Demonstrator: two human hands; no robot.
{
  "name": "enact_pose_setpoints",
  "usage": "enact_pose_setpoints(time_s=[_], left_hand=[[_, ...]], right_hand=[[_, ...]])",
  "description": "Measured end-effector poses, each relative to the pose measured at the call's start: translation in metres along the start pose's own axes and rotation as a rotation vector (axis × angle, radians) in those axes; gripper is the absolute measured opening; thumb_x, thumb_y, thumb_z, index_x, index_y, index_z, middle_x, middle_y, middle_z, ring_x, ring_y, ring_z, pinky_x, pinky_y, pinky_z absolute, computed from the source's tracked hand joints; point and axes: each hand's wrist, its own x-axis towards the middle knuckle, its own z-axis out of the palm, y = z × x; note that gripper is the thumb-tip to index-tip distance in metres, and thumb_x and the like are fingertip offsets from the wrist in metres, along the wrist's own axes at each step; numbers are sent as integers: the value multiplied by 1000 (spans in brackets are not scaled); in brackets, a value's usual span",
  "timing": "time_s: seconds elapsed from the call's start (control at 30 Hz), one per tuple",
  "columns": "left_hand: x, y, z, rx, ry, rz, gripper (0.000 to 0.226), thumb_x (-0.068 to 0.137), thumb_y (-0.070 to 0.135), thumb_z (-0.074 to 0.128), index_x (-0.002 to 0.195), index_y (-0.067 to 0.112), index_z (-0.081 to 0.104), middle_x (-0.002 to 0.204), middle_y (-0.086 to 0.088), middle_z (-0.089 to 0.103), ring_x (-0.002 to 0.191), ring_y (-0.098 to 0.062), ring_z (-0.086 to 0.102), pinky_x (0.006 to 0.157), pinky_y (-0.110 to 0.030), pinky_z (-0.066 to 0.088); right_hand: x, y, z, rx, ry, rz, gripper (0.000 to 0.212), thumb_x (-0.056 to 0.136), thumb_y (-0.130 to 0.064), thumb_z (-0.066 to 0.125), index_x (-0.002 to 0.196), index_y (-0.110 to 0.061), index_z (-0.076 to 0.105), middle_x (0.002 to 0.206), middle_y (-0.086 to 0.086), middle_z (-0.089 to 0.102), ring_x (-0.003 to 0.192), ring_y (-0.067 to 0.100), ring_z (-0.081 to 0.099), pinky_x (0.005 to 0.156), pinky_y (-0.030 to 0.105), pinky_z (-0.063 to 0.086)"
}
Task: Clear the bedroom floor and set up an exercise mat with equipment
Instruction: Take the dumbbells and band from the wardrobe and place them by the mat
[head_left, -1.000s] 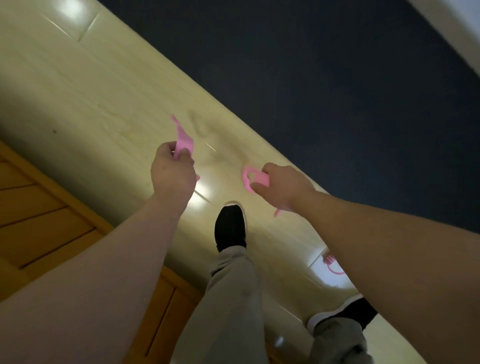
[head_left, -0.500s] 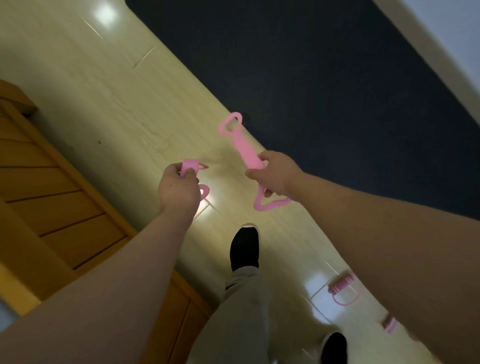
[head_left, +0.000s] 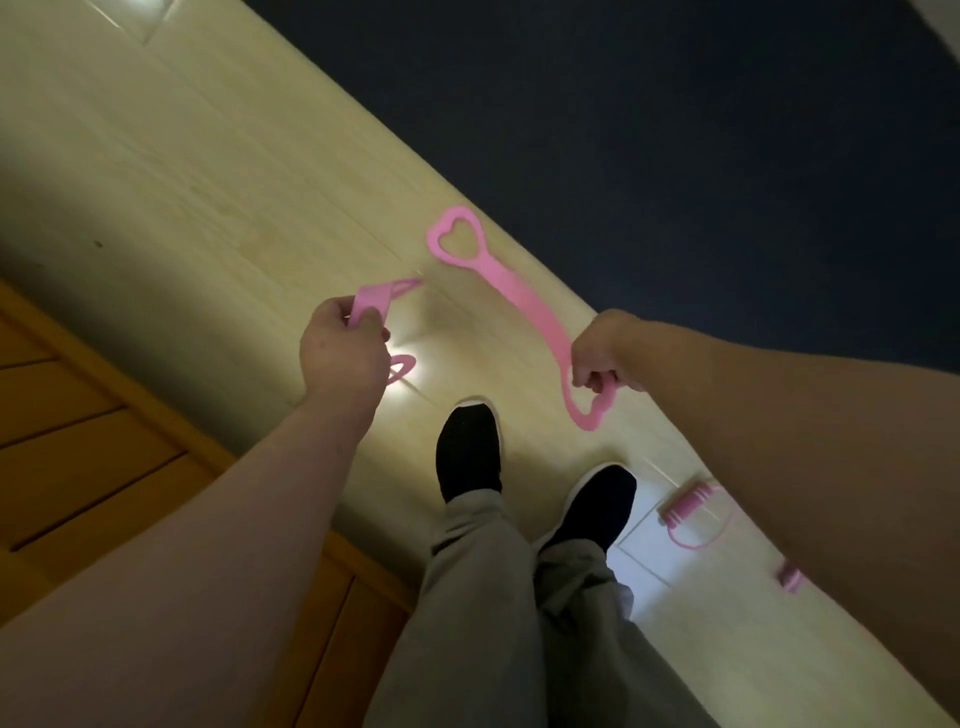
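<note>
My right hand (head_left: 605, 358) grips a pink stretch band (head_left: 524, 312) near its lower loop; the band swings out over the floor with its heart-shaped end loop up and to the left. My left hand (head_left: 343, 353) pinches a second pink band (head_left: 374, 301), folded, with one end loop poking out above the fist and another below it. The dark blue exercise mat (head_left: 675, 156) lies flat across the upper right, its edge running diagonally beside the bands.
I stand on a pale wood floor (head_left: 182, 171), both black shoes (head_left: 467, 447) in view. A pink handled puller (head_left: 688, 512) lies on the floor by my right foot, another pink piece (head_left: 789, 574) beyond it. Orange wooden furniture (head_left: 78, 426) borders the lower left.
The band in my right hand has swung out longer, and its heart loop now faces the camera. My right foot has stepped up beside the left. My left hand holds its band the same way.
</note>
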Motion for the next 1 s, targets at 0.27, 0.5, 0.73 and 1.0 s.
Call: enact_pose_setpoints(time_s=[0.27, 0.5, 0.73, 1.0], left_hand=[[-28, -20, 45, 172, -76, 104, 15, 97, 19, 53, 92, 28, 63, 84, 3, 66, 75, -20, 64, 53, -28, 51], [-36, -16, 77, 384, -204, 248, 13, 95, 19, 54, 102, 19, 64, 85, -1, 68, 77, -18, 62, 52, -23, 41], [-28, 17, 119, 806, -435, 499, 14, 92, 21, 52, 90, 19, 66, 78, 5, 64, 74, -12, 57, 56, -26, 36], [-53, 44, 171, 939, -571, 553, 27, 85, 15, 52, 62, 6, 45, 48, 4, 33, 52, -22, 30, 51, -29, 21]], right_hand=[[41, 97, 11, 550, 154, 192, 22, 76, 2, 68, 75, -13, 52, 96, 13, 60, 89, 30, 59, 94, 47, 56], [55, 143, 21, 702, 185, 312, 23, 93, -4, 55, 114, 6, 58, 106, 18, 65, 95, 31, 68, 81, 40, 55], [81, 185, 37, 816, 293, 263, 64, 93, -2, 52, 151, -16, 28, 130, 11, 55, 94, 33, 67, 83, 42, 60], [84, 234, 54, 629, 507, 170, 34, 91, 3, 49, 122, -9, 43, 115, 15, 52, 94, 34, 60, 73, 41, 52]])
